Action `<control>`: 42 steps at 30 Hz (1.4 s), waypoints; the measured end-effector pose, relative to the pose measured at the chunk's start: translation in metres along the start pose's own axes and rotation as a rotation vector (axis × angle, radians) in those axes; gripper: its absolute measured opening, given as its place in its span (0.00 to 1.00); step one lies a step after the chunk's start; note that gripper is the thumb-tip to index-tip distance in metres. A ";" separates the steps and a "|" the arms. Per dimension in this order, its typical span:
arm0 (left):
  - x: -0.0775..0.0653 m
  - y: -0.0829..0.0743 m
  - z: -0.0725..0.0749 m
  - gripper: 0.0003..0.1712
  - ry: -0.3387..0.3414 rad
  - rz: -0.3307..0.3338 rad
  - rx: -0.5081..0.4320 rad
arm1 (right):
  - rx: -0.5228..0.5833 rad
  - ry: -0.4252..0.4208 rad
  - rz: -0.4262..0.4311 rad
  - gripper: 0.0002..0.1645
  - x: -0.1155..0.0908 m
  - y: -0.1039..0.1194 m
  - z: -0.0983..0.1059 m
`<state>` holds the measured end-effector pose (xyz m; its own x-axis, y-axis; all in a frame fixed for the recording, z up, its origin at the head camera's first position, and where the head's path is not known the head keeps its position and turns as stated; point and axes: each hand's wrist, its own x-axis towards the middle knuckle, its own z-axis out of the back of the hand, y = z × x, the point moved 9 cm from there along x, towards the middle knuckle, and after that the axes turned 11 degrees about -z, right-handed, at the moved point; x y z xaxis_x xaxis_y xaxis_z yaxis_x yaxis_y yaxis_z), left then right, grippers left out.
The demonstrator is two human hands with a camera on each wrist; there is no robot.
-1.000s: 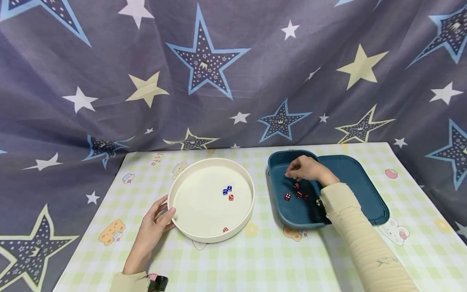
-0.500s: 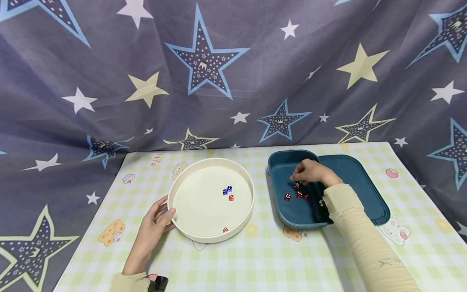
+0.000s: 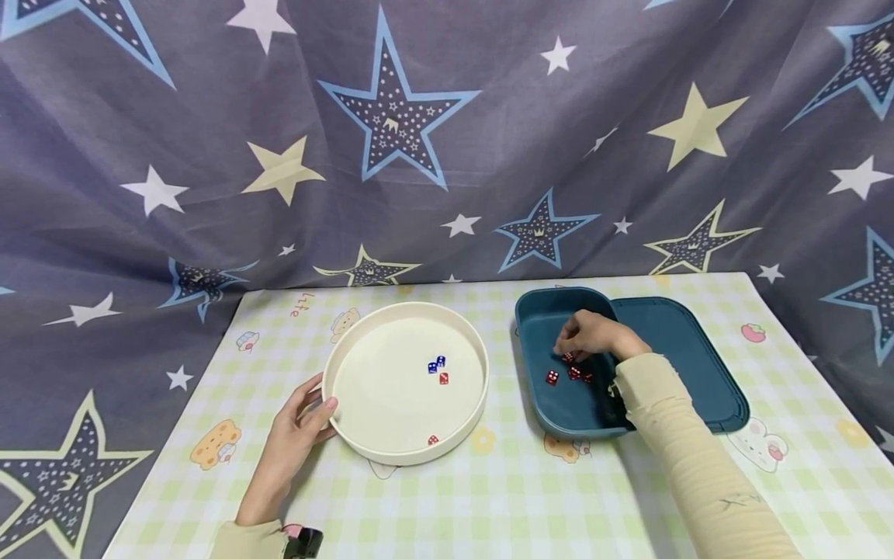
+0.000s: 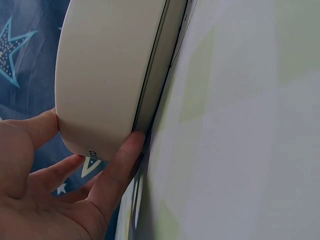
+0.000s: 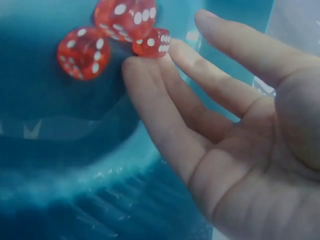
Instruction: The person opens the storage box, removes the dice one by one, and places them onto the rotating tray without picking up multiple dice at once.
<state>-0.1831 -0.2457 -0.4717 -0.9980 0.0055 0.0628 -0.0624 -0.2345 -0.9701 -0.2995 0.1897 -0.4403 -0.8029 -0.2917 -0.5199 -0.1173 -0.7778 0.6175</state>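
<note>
My left hand holds the left side of a cream round tray, thumb at the rim. In the left wrist view, the fingers reach the tray's wall and lower edge. Two blue dice and a red die lie grouped in the tray; another red die is near its front wall. Inside a dark teal box, my right hand reaches down over several red dice. The right wrist view shows its fingers and thumb spread apart, one fingertip beside a red die.
A flat teal lid-like panel adjoins the box on the right. Both containers stand on a checked tablecloth, apart from each other. A star-patterned curtain hangs behind the table.
My right hand has moved a little right and toward the near side of the box, coming down over the red dice. My left hand and the tray have stayed put.
</note>
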 end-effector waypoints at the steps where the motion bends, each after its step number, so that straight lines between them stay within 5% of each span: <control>1: 0.000 0.000 0.000 0.38 -0.002 0.001 0.000 | 0.006 0.008 0.003 0.12 0.000 0.001 -0.001; 13: 0.000 0.001 0.000 0.38 -0.003 -0.002 -0.007 | 0.022 0.005 0.025 0.11 0.007 0.006 -0.007; 21: 0.000 0.001 0.000 0.36 -0.008 0.012 -0.002 | -0.077 -0.071 0.082 0.06 0.006 0.016 0.000; 42: 0.000 0.002 0.001 0.37 -0.009 0.000 0.015 | -0.105 -0.220 0.197 0.07 -0.009 0.052 0.024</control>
<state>-0.1830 -0.2470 -0.4734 -0.9978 -0.0034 0.0656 -0.0627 -0.2493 -0.9664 -0.3119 0.1654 -0.3896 -0.9128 -0.3239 -0.2489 0.1047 -0.7746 0.6237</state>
